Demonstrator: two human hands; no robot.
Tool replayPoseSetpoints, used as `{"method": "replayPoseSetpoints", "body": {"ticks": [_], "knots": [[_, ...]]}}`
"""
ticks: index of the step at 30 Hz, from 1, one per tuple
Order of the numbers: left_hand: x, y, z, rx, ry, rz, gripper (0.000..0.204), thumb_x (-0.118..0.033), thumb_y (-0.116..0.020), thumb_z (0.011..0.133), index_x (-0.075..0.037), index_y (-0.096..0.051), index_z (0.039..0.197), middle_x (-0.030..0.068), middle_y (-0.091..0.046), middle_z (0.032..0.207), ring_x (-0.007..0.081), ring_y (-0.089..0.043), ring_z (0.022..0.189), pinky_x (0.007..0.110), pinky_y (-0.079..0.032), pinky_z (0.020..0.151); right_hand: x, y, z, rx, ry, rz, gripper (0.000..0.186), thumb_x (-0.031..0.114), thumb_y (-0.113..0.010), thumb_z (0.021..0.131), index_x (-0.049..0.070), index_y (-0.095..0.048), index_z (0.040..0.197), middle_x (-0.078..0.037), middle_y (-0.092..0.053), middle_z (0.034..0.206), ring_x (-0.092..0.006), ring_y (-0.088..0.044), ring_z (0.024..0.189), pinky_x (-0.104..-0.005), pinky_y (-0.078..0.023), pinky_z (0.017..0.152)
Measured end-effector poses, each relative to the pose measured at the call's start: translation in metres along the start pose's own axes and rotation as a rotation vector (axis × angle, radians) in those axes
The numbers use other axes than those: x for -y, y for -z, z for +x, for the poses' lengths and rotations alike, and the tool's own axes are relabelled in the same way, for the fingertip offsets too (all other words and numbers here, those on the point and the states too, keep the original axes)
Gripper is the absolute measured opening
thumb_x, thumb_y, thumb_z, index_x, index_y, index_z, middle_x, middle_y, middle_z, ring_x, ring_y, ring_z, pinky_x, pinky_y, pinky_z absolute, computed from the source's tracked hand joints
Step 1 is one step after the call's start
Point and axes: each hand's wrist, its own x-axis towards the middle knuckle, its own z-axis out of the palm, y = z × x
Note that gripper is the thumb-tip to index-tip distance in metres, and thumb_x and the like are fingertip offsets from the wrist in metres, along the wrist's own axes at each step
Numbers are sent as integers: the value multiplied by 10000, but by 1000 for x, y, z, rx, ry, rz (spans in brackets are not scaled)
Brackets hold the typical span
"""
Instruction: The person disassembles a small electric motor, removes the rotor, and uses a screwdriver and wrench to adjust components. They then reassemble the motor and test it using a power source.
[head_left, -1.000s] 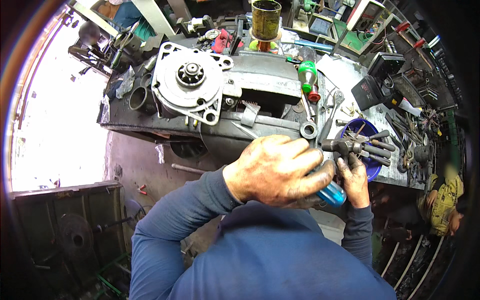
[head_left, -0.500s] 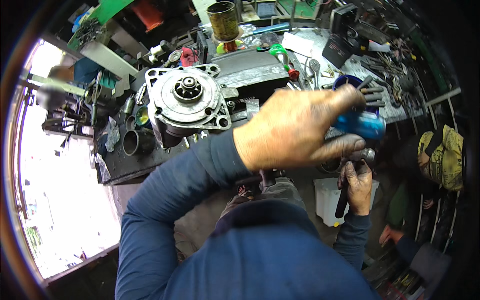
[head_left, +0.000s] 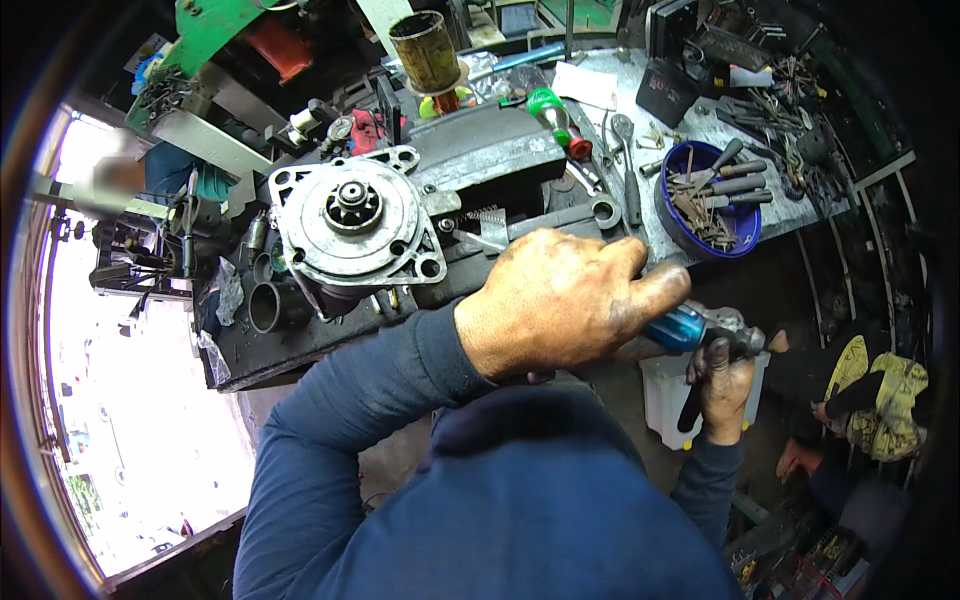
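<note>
My left hand [head_left: 560, 300] is closed around a screwdriver's translucent blue handle [head_left: 678, 328]; its far end is hidden. My right hand [head_left: 725, 388], lower and to the right, grips a hammer [head_left: 748, 342] with a metal head and a dark handle. Hammer head and blue handle are close together, and I cannot tell whether they touch. On the bench left of my left hand sits a grey cast-metal housing [head_left: 310, 215], a toothed pinion gear [head_left: 353, 205] standing up at its centre.
A blue bowl [head_left: 712, 252] of small metal parts and handled tools stands on the right. Near it lie a ratchet [head_left: 630, 165] and a green-and-red tool [head_left: 552, 115]. A rusty can [head_left: 425, 50] is behind the housing. A white bin [head_left: 665, 395] stands below; a person's hand [head_left: 795, 458] shows right.
My left hand and the screwdriver have moved down and left, bringing the blue handle against or near the hammer head. The view has shifted slightly, uncovering the bowl.
</note>
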Motion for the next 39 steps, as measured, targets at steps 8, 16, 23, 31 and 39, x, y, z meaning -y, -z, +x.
{"method": "replayPoseSetpoints", "body": {"ticks": [8, 16, 23, 31, 39], "knots": [[14, 7, 3, -43, 33, -125, 233, -258, -682, 877, -179, -627, 1089, 89, -632, 768, 303, -724, 662, 458, -550, 504, 32, -11, 11, -154, 166, -65, 569, 532, -606, 1029, 22, -535, 1270, 0, -513, 798, -95, -476, 645, -266, -418, 582], [18, 17, 4, -18, 70, -132, 249, -312, -709, 874, -182, -625, 1069, 75, -612, 722, 304, -712, 642, 461, -531, 484, 75, -5, 15, -210, 375, 94, 675, 607, -560, 1014, 11, -472, 1319, -101, -539, 940, -152, -495, 672, -290, -412, 576], [20, 24, -2, -56, 14, -203, 329, -381, -758, 832, -178, -614, 1048, 60, -606, 713, 289, -704, 630, 455, -528, 484, 103, 25, -13, -247, 622, 230, 809, 645, -778, 839, 21, -446, 1234, -149, -505, 1117, -238, -584, 1012, -281, -583, 720], [22, 23, -8, -45, -48, -239, 339, -394, -752, 840, -171, -602, 1046, 68, -606, 690, 307, -702, 631, 460, -520, 485, 153, -18, -30, 149, 565, 261, 841, 701, -813, 771, 19, -553, 1189, -126, -581, 1054, -260, -590, 929, -398, -525, 857], [24, 25, -10, -86, -76, -267, 364, -393, -772, 818, -160, -602, 1039, 74, -612, 686, 313, -697, 616, 463, -522, 486, 172, -40, -29, -22, 791, 30, 470, 468, -626, 968, 20, -542, 1083, -75, -574, 841, -202, -615, 812, -324, -531, 778]]}}
